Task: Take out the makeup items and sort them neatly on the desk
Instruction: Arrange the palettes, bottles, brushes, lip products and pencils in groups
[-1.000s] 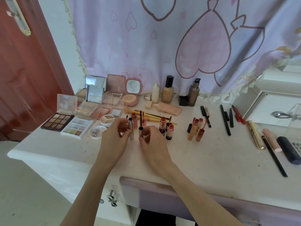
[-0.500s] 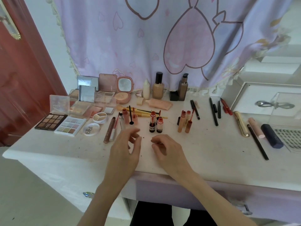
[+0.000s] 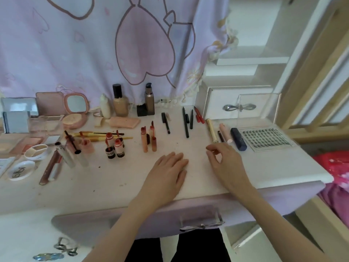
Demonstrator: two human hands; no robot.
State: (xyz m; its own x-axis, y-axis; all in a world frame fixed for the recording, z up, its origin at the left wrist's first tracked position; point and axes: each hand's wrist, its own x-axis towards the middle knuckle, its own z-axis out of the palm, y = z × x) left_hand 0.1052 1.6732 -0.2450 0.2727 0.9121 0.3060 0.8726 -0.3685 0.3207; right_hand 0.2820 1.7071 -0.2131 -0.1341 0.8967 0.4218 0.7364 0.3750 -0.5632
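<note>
White desk (image 3: 117,188) bears the flat, straight-fingered left hand (image 3: 166,173); right hand (image 3: 225,163) hovers, fingers (image 3: 210,148) loosely curled, empty.

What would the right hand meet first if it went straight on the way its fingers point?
Likely the gold tube, lying just beyond the curled fingertips of the right hand. The thin dark pencil beside it is about as close; depth is hard to judge.

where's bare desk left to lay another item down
Bare top runs along the front edge of the white desk, left of the left hand. A narrower gap lies between the peach lip tubes and the gold tube, ahead of both hands. The right hand is near that tube. The left side, around the open palettes, is crowded.
</note>
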